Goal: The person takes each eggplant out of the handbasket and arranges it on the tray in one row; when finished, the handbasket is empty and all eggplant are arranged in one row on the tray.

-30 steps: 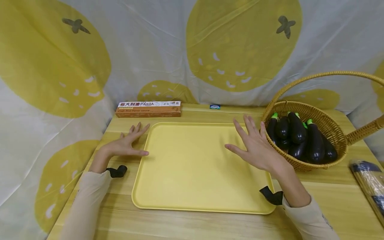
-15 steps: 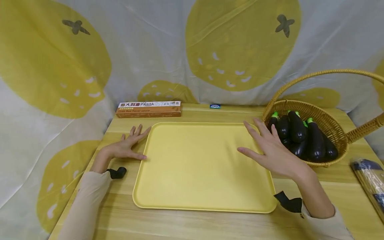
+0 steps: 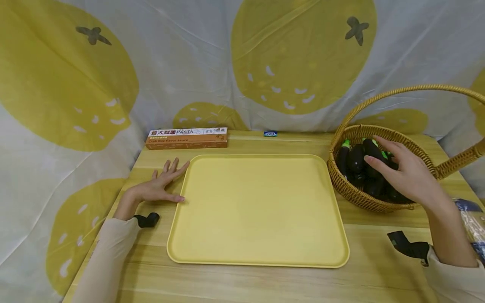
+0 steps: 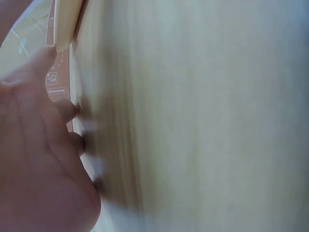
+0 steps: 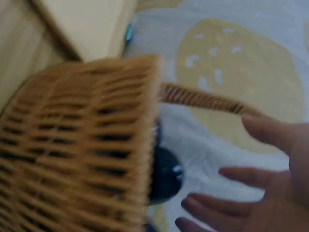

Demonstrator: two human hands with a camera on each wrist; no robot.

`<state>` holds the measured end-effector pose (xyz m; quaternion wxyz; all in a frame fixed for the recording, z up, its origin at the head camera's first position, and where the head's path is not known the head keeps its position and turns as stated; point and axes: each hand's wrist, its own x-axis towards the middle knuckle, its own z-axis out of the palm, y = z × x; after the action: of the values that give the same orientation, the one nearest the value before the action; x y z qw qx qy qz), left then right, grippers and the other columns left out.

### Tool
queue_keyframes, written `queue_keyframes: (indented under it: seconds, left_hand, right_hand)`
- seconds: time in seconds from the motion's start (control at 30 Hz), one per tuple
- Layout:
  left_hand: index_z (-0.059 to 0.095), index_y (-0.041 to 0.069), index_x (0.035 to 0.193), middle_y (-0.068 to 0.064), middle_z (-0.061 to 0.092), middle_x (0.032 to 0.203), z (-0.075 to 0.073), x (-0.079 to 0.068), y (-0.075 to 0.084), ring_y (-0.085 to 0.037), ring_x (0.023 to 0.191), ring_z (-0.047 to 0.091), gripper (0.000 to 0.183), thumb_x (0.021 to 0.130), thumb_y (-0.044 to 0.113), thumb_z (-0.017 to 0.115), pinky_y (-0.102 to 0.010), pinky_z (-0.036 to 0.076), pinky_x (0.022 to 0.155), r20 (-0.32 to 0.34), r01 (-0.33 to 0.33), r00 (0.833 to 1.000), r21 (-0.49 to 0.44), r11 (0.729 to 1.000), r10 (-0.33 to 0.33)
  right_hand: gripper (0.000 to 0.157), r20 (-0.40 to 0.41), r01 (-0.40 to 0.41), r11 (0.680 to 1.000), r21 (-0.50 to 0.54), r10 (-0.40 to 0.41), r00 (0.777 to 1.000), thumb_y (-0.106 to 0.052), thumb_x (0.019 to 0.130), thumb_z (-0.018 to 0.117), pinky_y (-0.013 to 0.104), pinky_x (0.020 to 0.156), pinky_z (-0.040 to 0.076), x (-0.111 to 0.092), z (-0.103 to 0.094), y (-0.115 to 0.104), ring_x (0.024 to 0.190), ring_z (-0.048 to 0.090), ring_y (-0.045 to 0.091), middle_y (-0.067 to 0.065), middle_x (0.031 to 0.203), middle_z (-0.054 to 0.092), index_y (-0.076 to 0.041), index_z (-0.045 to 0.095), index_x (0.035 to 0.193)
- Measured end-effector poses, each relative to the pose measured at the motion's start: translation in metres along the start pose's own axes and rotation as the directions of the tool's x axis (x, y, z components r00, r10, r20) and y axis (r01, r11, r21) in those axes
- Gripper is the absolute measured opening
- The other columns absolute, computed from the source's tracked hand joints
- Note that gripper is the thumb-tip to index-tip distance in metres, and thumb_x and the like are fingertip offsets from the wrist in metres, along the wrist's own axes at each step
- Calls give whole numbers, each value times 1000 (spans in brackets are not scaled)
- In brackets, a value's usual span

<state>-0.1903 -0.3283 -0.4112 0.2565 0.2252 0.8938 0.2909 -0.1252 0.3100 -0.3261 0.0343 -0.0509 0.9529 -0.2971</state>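
Observation:
A yellow rectangular tray [image 3: 257, 210] lies flat on the wooden table. Along its left edge rests my left hand [image 3: 155, 187], fingers spread, thumb and index fingertips at the rim. At the right stands a wicker basket [image 3: 350, 191] with a tall arched handle, filled with several dark, glossy eggplants [image 3: 356, 160] with green stem ends. My right hand [image 3: 413, 174] hovers over the basket, thumb and fingers apart, and covers part of the eggplants in the head view. In the right wrist view, its loosely bent fingers are beyond the woven rim, near an eggplant [image 5: 166, 176].
A pasta box [image 3: 187, 139] lies behind the tray at the back left. A small blue-green packet [image 3: 270, 134] sits at the back edge. At far right is a clear-wrapped package [image 3: 471, 225], partly behind the right forearm. A lemon-print cloth [image 3: 197, 63] hangs behind.
My right hand has moved right, from above the tray's right side to over the eggplants in the basket. The left hand has barely shifted, its thumb a little lower at the rim.

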Motion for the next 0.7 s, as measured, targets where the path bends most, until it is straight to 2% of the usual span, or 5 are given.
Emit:
queue_keyframes:
  seconds: [0.1,0.23,0.43,0.53,0.7]
  left_hand:
    - [-1,30,168,-21,-29,169,0,-1,-2,-45,151,-37,109,93,33,77,-79,-24,110,-4,-3,1000,-5,1000,3]
    - [0,30,168,-19,-29,169,2,-1,-3,-44,152,-37,107,94,34,77,-78,-24,111,-12,-9,1000,-10,1000,9]
    - [0,29,168,-18,-28,169,3,0,-4,-43,153,-36,106,94,33,76,-77,-24,112,-25,-18,1000,-5,1000,18]
    - [0,30,168,-18,-28,170,4,0,-4,-42,153,-36,106,94,34,76,-76,-24,113,-28,-17,999,-4,1000,17]
    - [0,29,168,-18,-28,170,4,-2,-5,-42,153,-36,106,95,34,76,-76,-24,113,-28,-17,999,-4,1000,17]
  right_hand:
    - [80,-14,-81,996,-29,81,997,-48,108,46,79,95,31,8,-1,14,133,32,67,43,163,17,-14,6,168]
    - [83,-29,-132,990,-45,130,991,-49,108,44,79,95,30,14,1,24,130,32,67,50,152,25,-9,2,167]
    - [83,-81,-135,989,-54,130,988,-47,108,47,76,95,31,18,6,29,125,38,65,52,147,30,-3,7,166]
    - [82,-108,-136,989,-51,129,986,-46,107,48,77,99,28,19,8,29,129,34,67,53,146,32,-3,10,166]
    - [80,-141,-139,989,-58,130,981,-45,107,49,78,103,26,21,11,30,123,36,67,54,130,46,0,15,164]
